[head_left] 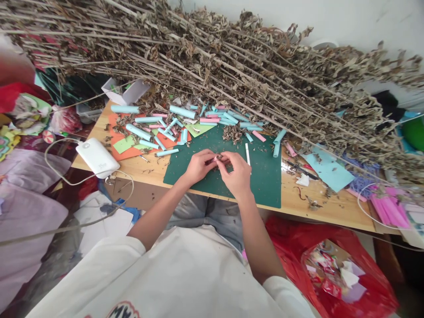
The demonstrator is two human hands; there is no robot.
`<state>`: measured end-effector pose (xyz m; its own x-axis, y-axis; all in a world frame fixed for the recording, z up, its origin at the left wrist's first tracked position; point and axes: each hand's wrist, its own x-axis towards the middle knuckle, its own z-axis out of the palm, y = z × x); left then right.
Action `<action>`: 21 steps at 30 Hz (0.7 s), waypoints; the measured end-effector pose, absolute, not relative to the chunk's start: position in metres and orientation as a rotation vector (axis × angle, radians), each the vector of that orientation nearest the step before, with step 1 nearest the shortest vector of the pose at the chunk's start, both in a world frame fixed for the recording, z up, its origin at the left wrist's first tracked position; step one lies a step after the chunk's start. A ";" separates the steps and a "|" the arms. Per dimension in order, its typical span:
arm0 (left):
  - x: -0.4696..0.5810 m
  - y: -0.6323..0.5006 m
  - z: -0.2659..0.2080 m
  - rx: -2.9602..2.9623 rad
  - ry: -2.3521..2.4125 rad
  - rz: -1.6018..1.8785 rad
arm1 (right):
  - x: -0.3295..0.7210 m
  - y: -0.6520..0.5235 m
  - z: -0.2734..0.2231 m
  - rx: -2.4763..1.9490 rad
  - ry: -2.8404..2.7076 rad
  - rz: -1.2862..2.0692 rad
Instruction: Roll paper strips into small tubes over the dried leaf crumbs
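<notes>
Over the green cutting mat (265, 185), my left hand (201, 166) and my right hand (236, 173) meet with fingers closed on a small pink paper tube (216, 158). Brown dried leaf shows at the tube's end between the fingertips. A thin white stick (247, 153) lies on the mat just right of my right hand. Behind the hands sits a small heap of crumbled dried leaves (232, 134). Several rolled blue paper tubes (182, 111) and pink tubes (259, 136) lie along the mat's far edge and to the left.
Long bundles of dried leafy stalks (212, 57) stretch across the back. A white power bank (97, 157) with a cable rests at the table's left edge. Orange paper (121, 152) lies left, blue paper (331, 170) right. A red rubbish bag (285, 238) hangs below right.
</notes>
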<state>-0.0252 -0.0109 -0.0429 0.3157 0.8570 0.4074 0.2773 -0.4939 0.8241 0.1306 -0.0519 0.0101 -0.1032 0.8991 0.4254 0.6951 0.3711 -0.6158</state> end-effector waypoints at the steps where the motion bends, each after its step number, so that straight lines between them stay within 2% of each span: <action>1: -0.025 -0.011 -0.043 1.950 1.000 1.157 | 0.131 -0.052 0.010 -1.386 -1.851 0.338; 15: -0.025 -0.011 -0.040 1.953 1.043 1.144 | 0.134 -0.052 -0.005 -1.394 -1.834 0.252; 21: -0.022 -0.013 -0.038 1.969 1.181 1.110 | 0.177 -0.050 -0.003 -2.000 -1.555 0.008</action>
<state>-0.0219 -0.0133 -0.0380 0.2610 0.8969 0.3570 0.4118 -0.4379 0.7991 0.1773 -0.0504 -0.0034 0.3138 0.8842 0.3461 0.8805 -0.1346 -0.4545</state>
